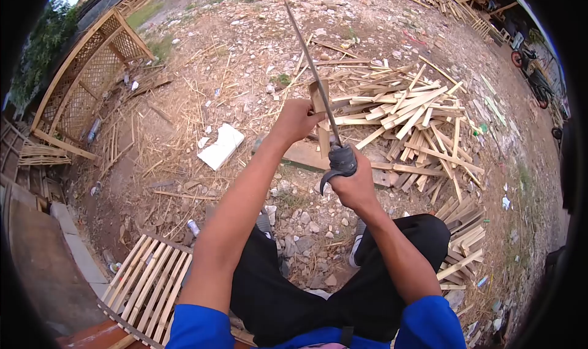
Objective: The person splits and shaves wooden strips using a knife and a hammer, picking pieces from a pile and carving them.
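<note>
Two hands are in use, both closed. The right hand [357,180] is clamped around the dark, wrapped handle [343,160] of a long blade [306,52]; a loose end of the wrapping curls below the grip. The left hand [298,119] is clamped on a short wooden piece [316,96], held upright just beyond the fingers. The blade crosses in front of this piece; whether the edge touches it cannot be told.

Handling, as judged: the wooden piece is light, stiff and dry, likely to split along the grain and to leave splinters. Grip it on one side, fingers clear of the edge. The blade is probably stiff and heavier toward its length; take hold only by the wrapping, which should limit slipping.

Below the hands, a flat board [297,158] lies on the stony ground [245,49]. Beyond and to the right of it is a loose pile of slats [416,107]. To the left is a white block [222,145]; nearer the person is a slatted panel [147,278].
</note>
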A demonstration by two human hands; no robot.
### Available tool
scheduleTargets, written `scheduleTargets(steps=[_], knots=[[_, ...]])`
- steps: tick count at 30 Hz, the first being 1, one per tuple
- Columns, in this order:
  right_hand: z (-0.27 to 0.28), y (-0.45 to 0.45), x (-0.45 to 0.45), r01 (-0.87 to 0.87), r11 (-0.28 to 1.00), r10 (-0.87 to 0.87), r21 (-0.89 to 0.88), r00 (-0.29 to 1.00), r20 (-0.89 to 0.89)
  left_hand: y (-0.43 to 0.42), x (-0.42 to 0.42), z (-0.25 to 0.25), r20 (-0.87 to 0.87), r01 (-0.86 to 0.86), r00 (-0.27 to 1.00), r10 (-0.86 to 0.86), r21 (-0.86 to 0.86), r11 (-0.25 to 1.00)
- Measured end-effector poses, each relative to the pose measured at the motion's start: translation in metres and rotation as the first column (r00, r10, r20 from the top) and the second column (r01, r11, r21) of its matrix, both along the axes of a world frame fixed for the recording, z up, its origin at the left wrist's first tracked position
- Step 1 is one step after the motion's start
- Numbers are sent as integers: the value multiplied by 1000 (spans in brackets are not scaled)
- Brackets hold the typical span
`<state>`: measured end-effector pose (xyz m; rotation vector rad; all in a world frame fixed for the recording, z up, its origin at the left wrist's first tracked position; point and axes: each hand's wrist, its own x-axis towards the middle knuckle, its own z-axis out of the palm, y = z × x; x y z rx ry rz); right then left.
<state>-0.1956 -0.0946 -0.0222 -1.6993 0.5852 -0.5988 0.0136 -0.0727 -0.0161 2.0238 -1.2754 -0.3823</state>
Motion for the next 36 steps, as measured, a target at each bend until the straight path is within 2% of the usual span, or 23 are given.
scheduleTargets(steps=[1, 4, 5, 7, 8, 9, 13, 17, 20, 22, 24, 28, 29, 32, 36], knots=[[0, -1, -1, 8, 999, -8, 33, 1000, 1, 2, -1, 2, -35, 30, 999, -30, 0, 1000], [-31, -3, 2, 65, 988, -61, 142, 998, -33, 11, 8, -42, 68, 73, 995, -68, -60, 996], [-38, -5, 3, 70, 985, -66, 156, 997, -35, 9, 23, -69, -5, 100, 995, -100, 132, 986], [-33, -6, 3, 57, 978, -49, 202, 998, -43, 14, 24, -57, 11, 89, 996, -93, 227, 970], [-32, -5, 2, 52, 984, -45, 172, 998, -46, 19, 20, -58, 15, 81, 996, -89, 280, 956], [-33, -3, 1, 46, 989, -40, 142, 998, -46, 21, 16, -62, -3, 35, 999, -35, 133, 990], [-35, 7, 4, 12, 997, -6, 78, 997, -71, 18, 6, -59, -209, -10, 978, -11, -99, 995], [-31, 6, 4, -36, 983, 48, 178, 997, -64, 17, 5, -56, -110, -15, 994, 7, -74, 997], [-13, -8, -5, -117, 931, 167, 345, 979, -120, 19, 3, -52, -59, -8, 998, 5, -56, 998], [-12, -17, -10, -182, 910, 235, 373, 967, -101, 22, 7, -51, -5, 8, 1000, -8, -3, 1000], [-8, -29, -16, -247, 882, 317, 400, 941, -117, 25, 10, -48, -70, 47, 997, -45, 30, 998], [-9, -35, -21, -256, 909, 311, 330, 942, -123, 26, 10, -51, -121, 84, 990, -78, 43, 996], [-7, -28, -20, -228, 944, 266, 236, 954, -141, 25, 7, -49, -91, 76, 993, -73, 35, 996], [-27, -9, -15, -102, 986, 112, 133, 991, -72, 22, 0, -45, -28, 56, 998, -56, 31, 998], [-16, 0, -12, -35, 999, 36, 16, 999, -23, 11, -4, -31, -38, 46, 998, -45, 29, 999]])
